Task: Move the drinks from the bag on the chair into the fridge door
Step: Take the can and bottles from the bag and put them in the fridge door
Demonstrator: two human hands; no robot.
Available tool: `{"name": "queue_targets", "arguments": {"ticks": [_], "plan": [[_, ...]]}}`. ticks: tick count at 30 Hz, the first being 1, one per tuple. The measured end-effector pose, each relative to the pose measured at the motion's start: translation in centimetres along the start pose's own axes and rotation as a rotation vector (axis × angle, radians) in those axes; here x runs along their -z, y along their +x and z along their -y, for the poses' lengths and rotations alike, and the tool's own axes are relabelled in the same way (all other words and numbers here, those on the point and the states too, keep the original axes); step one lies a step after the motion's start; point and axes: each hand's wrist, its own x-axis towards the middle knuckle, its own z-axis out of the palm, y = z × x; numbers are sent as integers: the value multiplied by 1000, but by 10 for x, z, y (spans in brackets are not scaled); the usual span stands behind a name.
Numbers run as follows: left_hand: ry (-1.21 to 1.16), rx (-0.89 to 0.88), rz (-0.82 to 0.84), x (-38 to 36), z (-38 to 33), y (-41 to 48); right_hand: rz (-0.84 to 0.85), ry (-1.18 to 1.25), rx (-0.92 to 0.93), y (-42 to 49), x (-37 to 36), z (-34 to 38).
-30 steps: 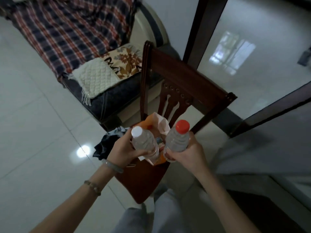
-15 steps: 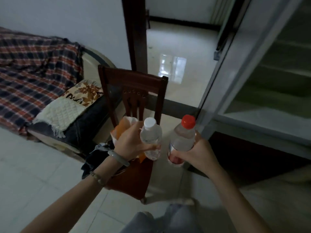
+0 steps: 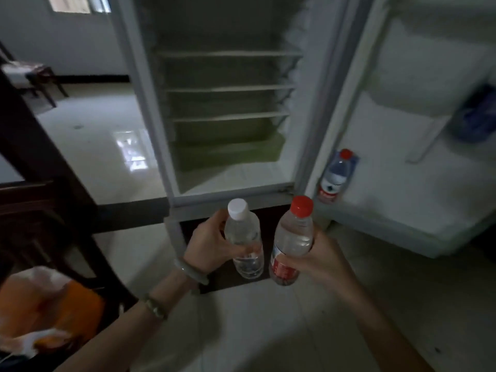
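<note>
Got two drinks on the go right now, both sitting around the middle of the frame, a bit below centre. The clear plastic water bottle with the white cap looks full, and so does the clear plastic bottle with the red cap and red label, so I'd guess each has a bit of heft but nothing one hand can't manage. Thin plastic like that probably dents if you squeeze hard, and the smooth sides could be slippery if they sweat, so wrapping around the body below the shoulder feels like the sane place to hold. My left hand is curled round the white-capped one from the left, fingers closed on its middle. My right hand is closed around the lower half of the red-capped one, over the label. Both are upright, nearly touching each other. The open white fridge door is over on the right of the frame, and there's already one red-capped bottle standing in its lower shelf, so that's where I reckon these go. The orange and white bag is down in the lower left on the dark wooden chair.
</note>
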Motion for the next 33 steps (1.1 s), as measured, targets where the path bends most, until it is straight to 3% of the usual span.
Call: {"name": "queue_targets", "arguments": {"ticks": [9, 19, 33], "plan": [[-93, -81, 101, -150, -92, 89, -298, -11, -97, 19, 161, -77], [-2, -220, 68, -238, -135, 206, -602, 65, -129, 106, 223, -116], [1, -130, 224, -318, -105, 255, -537, -77, -261, 179, 222, -169]]}}
